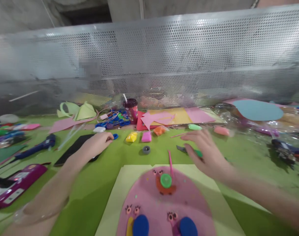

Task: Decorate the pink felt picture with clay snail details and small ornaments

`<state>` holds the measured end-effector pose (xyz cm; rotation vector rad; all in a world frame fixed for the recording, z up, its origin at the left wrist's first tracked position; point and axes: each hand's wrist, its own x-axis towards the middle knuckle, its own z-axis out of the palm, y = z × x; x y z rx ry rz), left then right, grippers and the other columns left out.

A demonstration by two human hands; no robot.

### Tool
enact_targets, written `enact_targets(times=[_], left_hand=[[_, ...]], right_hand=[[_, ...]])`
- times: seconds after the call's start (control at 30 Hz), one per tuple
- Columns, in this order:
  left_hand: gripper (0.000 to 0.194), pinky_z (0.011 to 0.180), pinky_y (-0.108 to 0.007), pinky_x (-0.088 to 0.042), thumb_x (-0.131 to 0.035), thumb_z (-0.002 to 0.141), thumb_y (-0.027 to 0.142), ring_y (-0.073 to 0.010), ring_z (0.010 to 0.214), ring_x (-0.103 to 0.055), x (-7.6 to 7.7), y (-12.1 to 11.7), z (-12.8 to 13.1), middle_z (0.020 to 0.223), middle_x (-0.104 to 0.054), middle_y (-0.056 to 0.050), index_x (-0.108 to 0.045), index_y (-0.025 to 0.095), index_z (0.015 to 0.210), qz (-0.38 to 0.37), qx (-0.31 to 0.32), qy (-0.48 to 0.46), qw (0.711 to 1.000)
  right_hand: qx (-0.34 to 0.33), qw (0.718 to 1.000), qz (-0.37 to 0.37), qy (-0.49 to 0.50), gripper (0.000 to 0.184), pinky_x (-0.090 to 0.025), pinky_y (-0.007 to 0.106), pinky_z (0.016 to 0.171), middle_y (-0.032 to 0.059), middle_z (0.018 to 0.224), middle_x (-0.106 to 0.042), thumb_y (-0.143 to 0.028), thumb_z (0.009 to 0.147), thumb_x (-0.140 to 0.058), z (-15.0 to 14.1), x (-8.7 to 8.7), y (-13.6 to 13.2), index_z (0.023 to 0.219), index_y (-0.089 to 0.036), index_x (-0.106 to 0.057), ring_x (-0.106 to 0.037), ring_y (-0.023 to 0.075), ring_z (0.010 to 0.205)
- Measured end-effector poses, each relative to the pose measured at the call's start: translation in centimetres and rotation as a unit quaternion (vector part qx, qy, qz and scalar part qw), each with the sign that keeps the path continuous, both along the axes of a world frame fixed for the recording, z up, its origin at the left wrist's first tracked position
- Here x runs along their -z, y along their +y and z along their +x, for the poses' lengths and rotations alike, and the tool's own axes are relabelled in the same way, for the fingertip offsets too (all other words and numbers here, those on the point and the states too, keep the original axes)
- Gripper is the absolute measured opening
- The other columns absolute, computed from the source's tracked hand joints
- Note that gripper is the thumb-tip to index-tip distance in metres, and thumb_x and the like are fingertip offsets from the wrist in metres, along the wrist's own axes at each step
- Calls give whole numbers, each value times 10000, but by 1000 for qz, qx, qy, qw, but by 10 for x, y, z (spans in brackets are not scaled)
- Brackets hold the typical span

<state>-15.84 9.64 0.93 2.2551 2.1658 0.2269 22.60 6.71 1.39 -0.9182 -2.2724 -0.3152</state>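
Observation:
My left hand (98, 144) is closed, its fingers curled at a small blue ring (115, 136) that shows at the fingertips. Under its wrist lies a dark flat phone-like slab (74, 151). My right hand (208, 154) is open, fingers apart, above a craft knife (181, 148) with a green part. In front of me, a pale yellow sheet (115, 196) bears a pink rounded piece (188, 196). On that piece are snail-like figures with eyes, a green disc (166, 180), blue discs (140, 225) and a pink strip (170, 162).
Yellow (131, 137), pink (146, 136) and orange clay packs (159, 130) lie ahead, near a small grey cup (146, 149). Behind them stands a dark drink cup (131, 111) with a straw. A glue gun (44, 144) and magenta power strip (18, 183) lie left; pliers (286, 150) lie right.

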Motion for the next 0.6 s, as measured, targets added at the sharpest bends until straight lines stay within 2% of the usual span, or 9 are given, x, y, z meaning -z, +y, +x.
enact_targets(times=[0.1, 0.2, 0.43, 0.6], left_hand=[[240, 681, -312, -436, -434, 758, 289, -264, 801, -618, 3, -2, 16, 907, -676, -94, -628, 187, 855, -1, 36, -8, 999], [211, 659, -307, -432, -460, 778, 315, -257, 777, -619, 7, -6, 36, 892, -676, -81, -623, 197, 842, -6, 70, -19, 997], [272, 785, -309, -422, -355, 868, 292, -226, 908, -600, 20, -16, 77, 1033, -647, -62, -605, 206, 931, -6, 138, -45, 989], [267, 767, -307, -428, -387, 860, 319, -221, 890, -603, 25, -17, 84, 1001, -659, -59, -627, 212, 905, 23, 145, -82, 986]], right_hand=[[11, 999, -15, -39, 205, -422, 410, 737, 101, 930, -589, -185, 889, -377, 5, 19, 10, 966, -158, -565, -499, 237, 883], [34, 997, -42, -50, 197, -419, 402, 725, 102, 910, -590, -170, 868, -394, 8, 30, 15, 943, -154, -575, -497, 242, 858], [86, 991, -103, -28, 223, -446, 388, 770, 95, 908, -600, -130, 846, -362, 29, 19, 24, 946, -158, -560, -514, 230, 900], [83, 979, -170, -75, 114, -476, 388, 695, 76, 836, -613, -266, 796, -536, 43, 17, 32, 834, -174, -592, -554, 239, 826]])
